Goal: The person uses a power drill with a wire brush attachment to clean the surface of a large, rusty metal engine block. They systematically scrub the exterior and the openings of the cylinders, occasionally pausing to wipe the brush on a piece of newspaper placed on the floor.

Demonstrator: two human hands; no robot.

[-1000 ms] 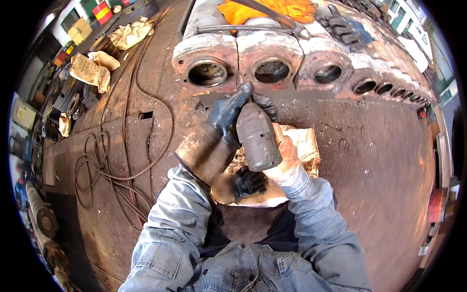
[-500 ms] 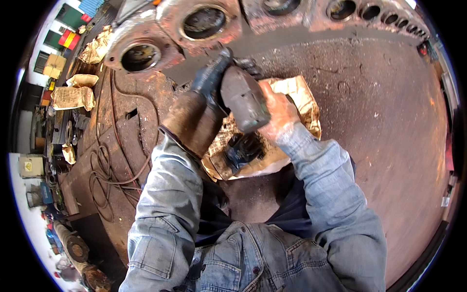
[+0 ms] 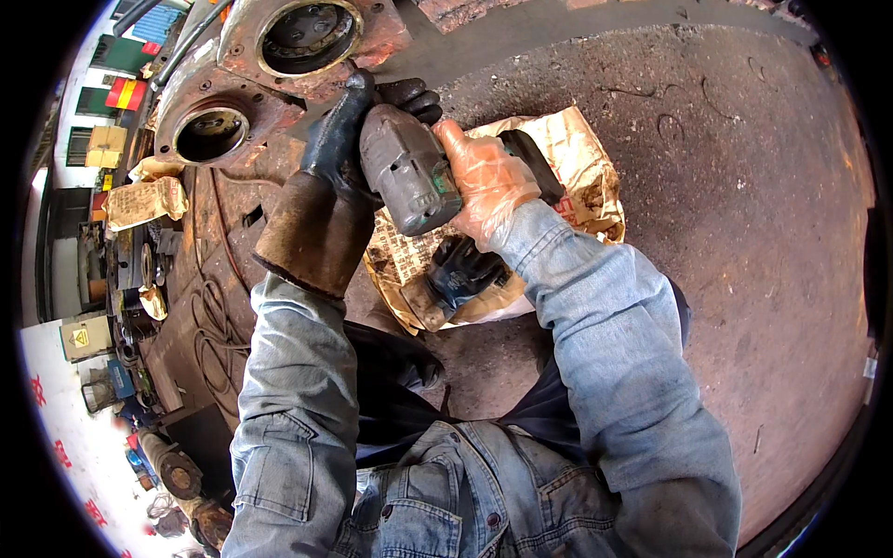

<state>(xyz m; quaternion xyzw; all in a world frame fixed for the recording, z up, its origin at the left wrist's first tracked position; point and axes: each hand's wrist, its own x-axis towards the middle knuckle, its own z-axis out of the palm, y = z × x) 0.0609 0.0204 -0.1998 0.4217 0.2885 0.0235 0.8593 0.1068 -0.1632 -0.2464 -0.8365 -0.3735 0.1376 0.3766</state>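
As the right hand (image 3: 488, 177) clasps the dark power tool (image 3: 406, 169), the gloved left hand (image 3: 339, 139) cups its nose, seemingly sharing the weight, above the far left edge of the paper sack (image 3: 595, 172).

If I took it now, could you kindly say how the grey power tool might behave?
The grey power tool is probably heavy for its size, given its bulky housing. That solid-looking housing should stay stiff; its rounded sides might let it rock.

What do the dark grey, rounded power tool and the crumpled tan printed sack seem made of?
Grey tool: matte, scuffed casing, perhaps plastic or rubber given moulded-looking slots; metal remains possible. Tan sack: probably paper, dull, with sharp creases.
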